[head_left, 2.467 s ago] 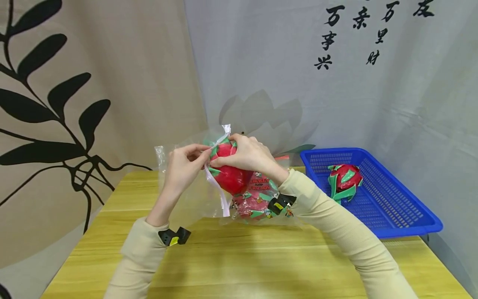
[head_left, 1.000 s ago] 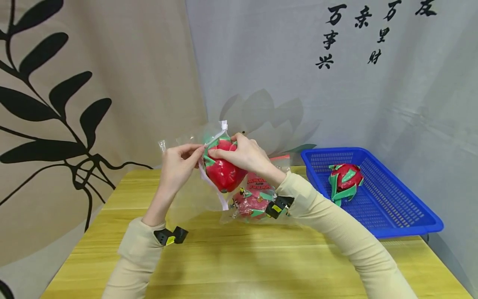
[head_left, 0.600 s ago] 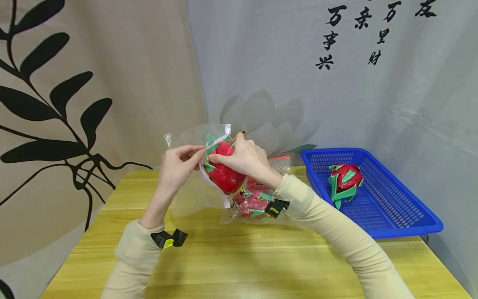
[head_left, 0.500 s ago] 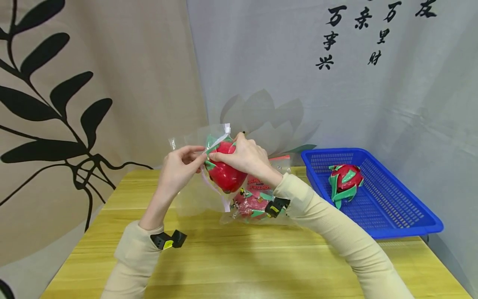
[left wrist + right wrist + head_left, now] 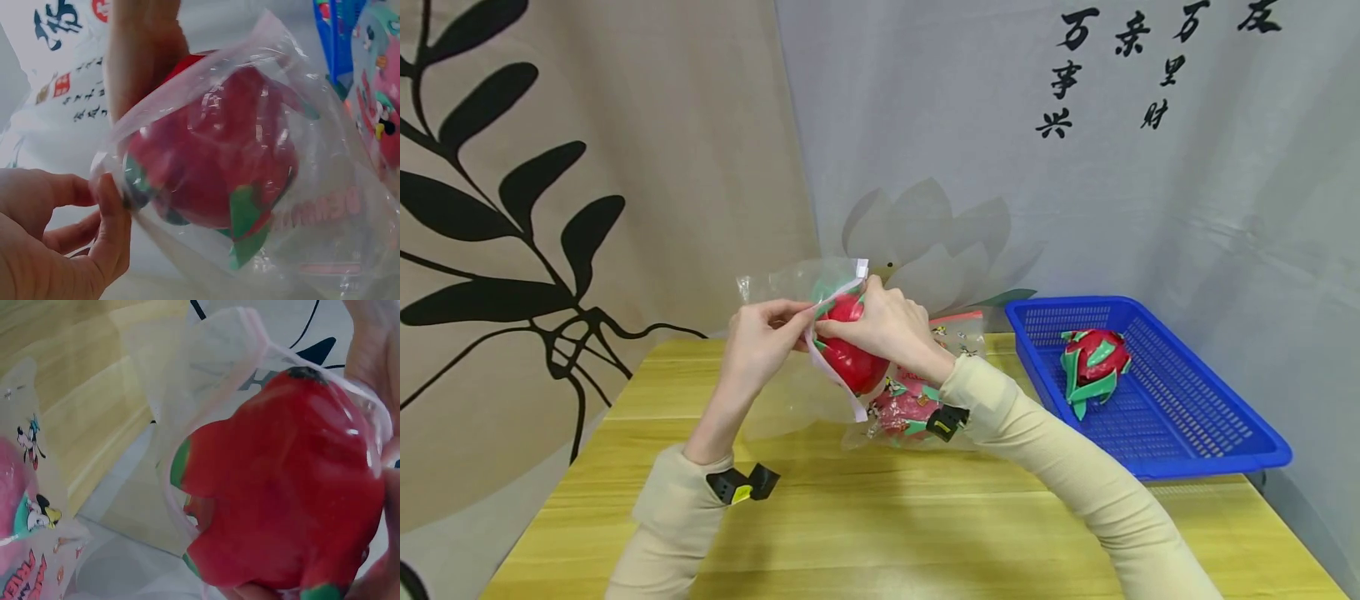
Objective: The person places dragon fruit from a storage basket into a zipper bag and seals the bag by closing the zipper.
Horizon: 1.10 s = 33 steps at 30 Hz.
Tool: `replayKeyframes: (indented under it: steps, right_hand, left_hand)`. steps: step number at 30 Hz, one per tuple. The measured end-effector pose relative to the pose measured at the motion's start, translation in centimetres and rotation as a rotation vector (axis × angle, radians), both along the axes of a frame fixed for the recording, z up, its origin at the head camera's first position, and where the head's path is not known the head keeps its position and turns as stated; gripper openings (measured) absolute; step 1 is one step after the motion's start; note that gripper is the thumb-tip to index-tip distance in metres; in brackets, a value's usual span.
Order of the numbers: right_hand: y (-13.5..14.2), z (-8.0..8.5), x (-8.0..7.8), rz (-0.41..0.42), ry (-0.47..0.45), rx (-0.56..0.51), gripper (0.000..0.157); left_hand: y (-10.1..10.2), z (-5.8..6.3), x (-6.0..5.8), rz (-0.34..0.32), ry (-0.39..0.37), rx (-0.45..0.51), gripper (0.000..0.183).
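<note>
Above the table, a red dragon fruit [image 5: 859, 367] with green scales sits partly inside the mouth of a clear plastic bag [image 5: 782, 396]. My left hand [image 5: 760, 343] pinches the bag's pale rim between thumb and fingers. On the other side, my right hand [image 5: 895, 327] grips the dragon fruit, thumb toward the rim. Through the film in the left wrist view, the dragon fruit [image 5: 219, 144] shows its green tips. The right wrist view has the bag rim [image 5: 253, 331] curving around the dragon fruit [image 5: 287, 481].
Behind the right forearm lies a cartoon-printed zip bag [image 5: 958, 333] holding another dragon fruit [image 5: 902, 410]. At the table's right stands a blue basket [image 5: 1180, 417] with a dragon fruit [image 5: 1099, 360] in it. Fabric curtains [image 5: 925, 125] hang behind the wooden table [image 5: 880, 517].
The dragon fruit has shifted slightly left, farther past the bag's rim. Both hands have dropped a little in the last half second. The basket and the printed bag stay put.
</note>
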State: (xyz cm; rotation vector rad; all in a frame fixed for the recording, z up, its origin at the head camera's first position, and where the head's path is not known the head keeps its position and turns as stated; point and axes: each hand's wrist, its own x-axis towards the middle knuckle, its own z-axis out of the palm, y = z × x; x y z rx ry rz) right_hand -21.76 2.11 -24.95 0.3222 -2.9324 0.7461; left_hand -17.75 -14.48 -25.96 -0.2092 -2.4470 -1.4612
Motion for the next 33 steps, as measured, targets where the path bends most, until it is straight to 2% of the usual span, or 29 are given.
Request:
replayKeyframes:
  steps: [6, 8, 12, 15, 18, 23, 25, 28, 30, 33]
  right_hand:
    - [0.4, -0.1, -0.6, -0.022, -0.097, -0.054, 0.071]
    - [0.5, 0.0, -0.9, -0.033, -0.122, -0.073, 0.068]
    - [0.6, 0.0, -1.1, -0.029, -0.155, -0.098, 0.064]
    - [0.5, 0.0, -1.0, -0.036, -0.136, -0.088, 0.065]
    - [0.1, -0.2, -0.8, -0.046, -0.08, -0.05, 0.067]
    - [-0.7, -0.8, -0.1, -0.043, 0.008, 0.041, 0.07]
    - [-1.0, -1.1, 0.1, -0.036, 0.031, 0.063, 0.069]
    - [-1.2, -1.3, 0.4, -0.026, 0.049, 0.064, 0.07]
    - [-1.2, -1.5, 0.5, -0.022, 0.064, 0.05, 0.072]
    - [-1.2, -1.6, 0.7, 0.0, 0.086, 0.03, 0.072]
  left_hand:
    - [0.3, -0.4, 0.0, 0.039, 0.065, -0.082, 0.024]
    - [0.4, -0.5, 0.0, 0.037, 0.057, -0.09, 0.024]
    - [0.4, -0.5, 0.0, 0.019, 0.025, -0.049, 0.025]
    - [0.3, -0.5, -0.1, 0.005, 0.006, -0.006, 0.026]
    - [0.2, -0.3, -0.1, -0.004, -0.009, 0.037, 0.027]
    - [0.2, -0.2, -0.2, 0.011, 0.007, 0.105, 0.027]
    - [0.3, -0.2, -0.1, 0.03, 0.024, 0.076, 0.027]
    - [0.3, -0.2, 0.0, 0.077, 0.04, -0.033, 0.028]
    - [0.2, -0.1, 0.2, 0.111, 0.033, -0.117, 0.03]
    - [0.2, -0.1, 0.3, 0.144, 0.008, -0.195, 0.032]
